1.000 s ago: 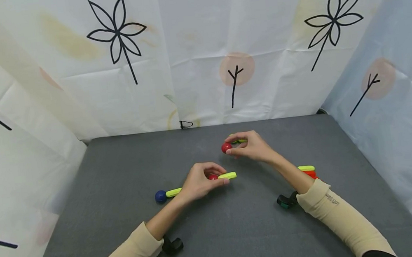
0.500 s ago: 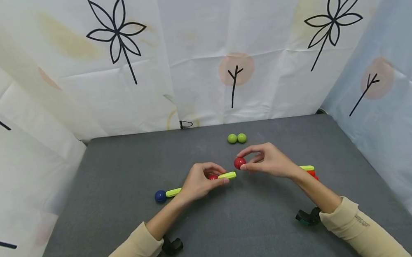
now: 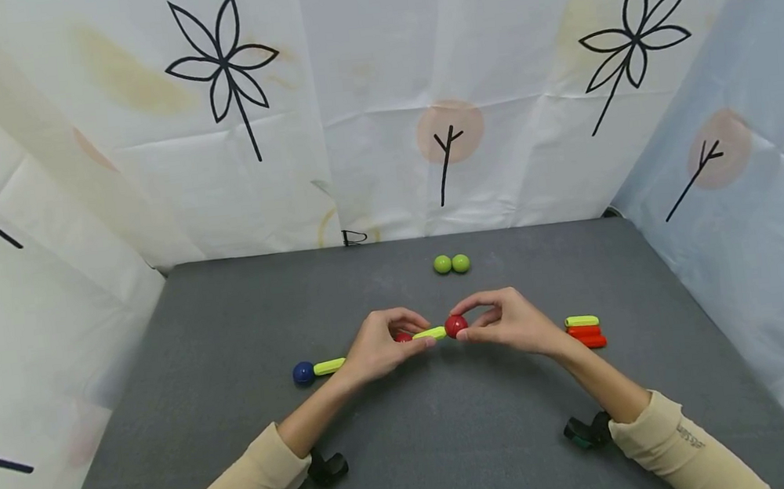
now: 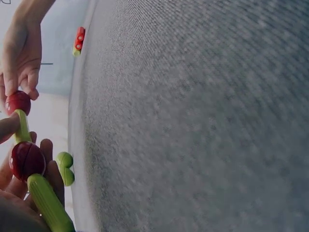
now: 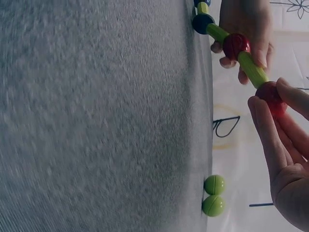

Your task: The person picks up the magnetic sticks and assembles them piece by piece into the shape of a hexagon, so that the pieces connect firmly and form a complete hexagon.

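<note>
My left hand [image 3: 383, 344] grips a chain of balls and yellow-green rods, its thumb on the end rod [image 3: 430, 334] and its fingers around the inner red ball [image 4: 27, 160]. Between thumb and fingertips my right hand [image 3: 513, 323] pinches another red ball [image 3: 456, 326], which meets the free end of that rod. Down and left, the chain runs through a blue ball [image 5: 203, 23] to a second blue ball [image 3: 304, 373] at its far end. In the head view, the left hand hides the chain's middle.
Two green balls [image 3: 451, 264] lie side by side toward the back of the grey table [image 3: 413, 463]. To the right is a small row of spare rods, one yellow-green [image 3: 581, 321] and two red [image 3: 586, 337]. Printed white cloth [image 3: 362, 82] hangs behind.
The right hand has brought the red ball from near the green balls toward me, up against the rod's end. My left hand has stayed nearly still with the chain.
</note>
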Action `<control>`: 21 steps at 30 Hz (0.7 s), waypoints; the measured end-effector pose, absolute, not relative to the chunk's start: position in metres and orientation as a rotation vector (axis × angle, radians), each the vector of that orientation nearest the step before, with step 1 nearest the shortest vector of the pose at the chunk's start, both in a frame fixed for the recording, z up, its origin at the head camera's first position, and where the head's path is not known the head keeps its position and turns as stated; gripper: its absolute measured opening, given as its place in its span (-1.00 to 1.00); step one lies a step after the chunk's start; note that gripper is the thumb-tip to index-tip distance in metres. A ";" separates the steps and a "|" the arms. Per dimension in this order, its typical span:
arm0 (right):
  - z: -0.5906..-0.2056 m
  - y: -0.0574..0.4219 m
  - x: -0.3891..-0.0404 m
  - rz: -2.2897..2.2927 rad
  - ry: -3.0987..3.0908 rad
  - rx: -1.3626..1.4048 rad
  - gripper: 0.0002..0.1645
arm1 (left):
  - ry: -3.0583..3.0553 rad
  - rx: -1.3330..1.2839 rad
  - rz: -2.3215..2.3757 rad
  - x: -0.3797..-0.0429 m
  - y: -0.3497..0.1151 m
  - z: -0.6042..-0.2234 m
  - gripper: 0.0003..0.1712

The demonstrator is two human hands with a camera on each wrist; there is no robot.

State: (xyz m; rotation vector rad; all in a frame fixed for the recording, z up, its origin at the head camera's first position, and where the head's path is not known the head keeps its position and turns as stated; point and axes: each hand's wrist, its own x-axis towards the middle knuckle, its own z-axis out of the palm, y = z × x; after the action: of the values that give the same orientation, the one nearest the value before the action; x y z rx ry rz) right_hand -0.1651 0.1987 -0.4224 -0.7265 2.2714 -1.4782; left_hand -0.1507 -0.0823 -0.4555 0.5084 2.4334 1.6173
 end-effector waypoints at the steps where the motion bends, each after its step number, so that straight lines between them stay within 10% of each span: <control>1: -0.423 0.198 -0.165 -1.478 2.266 -0.724 -0.59 | 2.434 0.525 1.616 -0.151 -0.081 -0.455 -0.68; 21: -0.423 0.194 -0.154 -1.563 2.185 -0.712 -0.57 | 2.409 0.633 1.665 -0.152 -0.067 -0.449 -0.62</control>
State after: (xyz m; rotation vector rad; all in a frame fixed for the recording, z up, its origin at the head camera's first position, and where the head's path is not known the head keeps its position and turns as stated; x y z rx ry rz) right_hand -0.1544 0.1936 -0.4232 -0.7124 2.1850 -1.5631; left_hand -0.1525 -0.0668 -0.4492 0.6327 2.4089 1.6653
